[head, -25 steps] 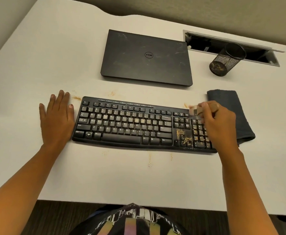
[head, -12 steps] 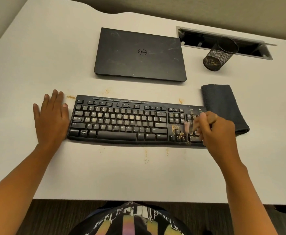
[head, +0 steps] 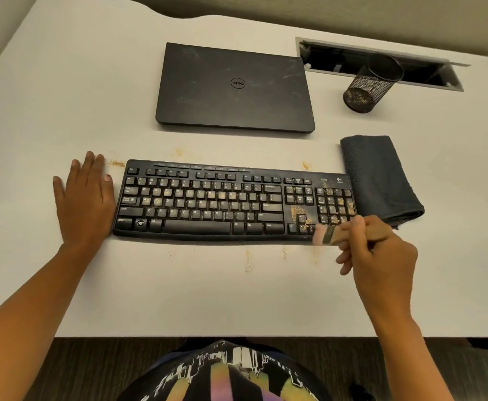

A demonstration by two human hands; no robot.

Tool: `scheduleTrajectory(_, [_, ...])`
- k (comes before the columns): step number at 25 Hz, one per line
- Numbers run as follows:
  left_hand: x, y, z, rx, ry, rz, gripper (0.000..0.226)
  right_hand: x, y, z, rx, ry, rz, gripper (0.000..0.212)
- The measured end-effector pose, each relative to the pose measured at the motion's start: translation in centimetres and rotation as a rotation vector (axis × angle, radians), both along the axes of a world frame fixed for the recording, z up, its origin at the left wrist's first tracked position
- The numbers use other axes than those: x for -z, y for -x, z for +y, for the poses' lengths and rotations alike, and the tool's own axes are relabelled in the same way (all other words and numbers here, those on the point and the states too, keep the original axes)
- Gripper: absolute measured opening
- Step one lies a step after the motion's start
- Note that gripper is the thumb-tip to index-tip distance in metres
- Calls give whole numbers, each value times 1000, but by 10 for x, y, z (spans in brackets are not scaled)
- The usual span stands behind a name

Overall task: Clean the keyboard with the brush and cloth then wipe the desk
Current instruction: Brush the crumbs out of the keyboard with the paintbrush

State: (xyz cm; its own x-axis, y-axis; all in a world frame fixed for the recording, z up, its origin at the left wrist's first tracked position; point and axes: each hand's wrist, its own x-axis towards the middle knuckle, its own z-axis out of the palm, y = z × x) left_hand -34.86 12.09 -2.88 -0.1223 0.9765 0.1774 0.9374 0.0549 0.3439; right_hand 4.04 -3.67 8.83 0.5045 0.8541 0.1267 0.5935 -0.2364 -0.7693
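Note:
A black keyboard (head: 208, 204) lies across the middle of the white desk (head: 179, 290), with tan crumbs on its arrow keys and number pad. My right hand (head: 381, 256) grips a small brush (head: 328, 234) whose pale bristles sit at the keyboard's front right edge. My left hand (head: 85, 198) rests flat on the desk against the keyboard's left end. A folded dark grey cloth (head: 378, 178) lies just right of the keyboard.
A closed black laptop (head: 234, 88) sits behind the keyboard. A black mesh pen cup (head: 370, 85) stands at the back right before an open cable slot (head: 381, 63). Tan crumbs dot the desk in front of and behind the keyboard.
My right hand has drawn the brush from the top of the number pad down toward me to the keyboard's front edge. My left hand has stayed in place.

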Motion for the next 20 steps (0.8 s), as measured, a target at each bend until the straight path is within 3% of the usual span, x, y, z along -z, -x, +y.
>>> scheduleTrajectory(2, [1,0,0,-3,2,-2,45,6,7,-8,73,-73,-7,28])
scheduleTrajectory(8, [1,1,-1,5,3,-9,46,18,43,-17,-153,-53,37,19])
scheduleTrajectory(11, [1,1,-1,8,-5,-16,47,21,33,-23,-101,-39,40,19])
scheduleTrajectory(15, [3,2,-1,2,-13,-25,47,27,4,-33,82,-62,-211,29])
scheduleTrajectory(20, [2,1,-1,10,-23,-27,47,23,34,-30,-277,-42,-145,27])
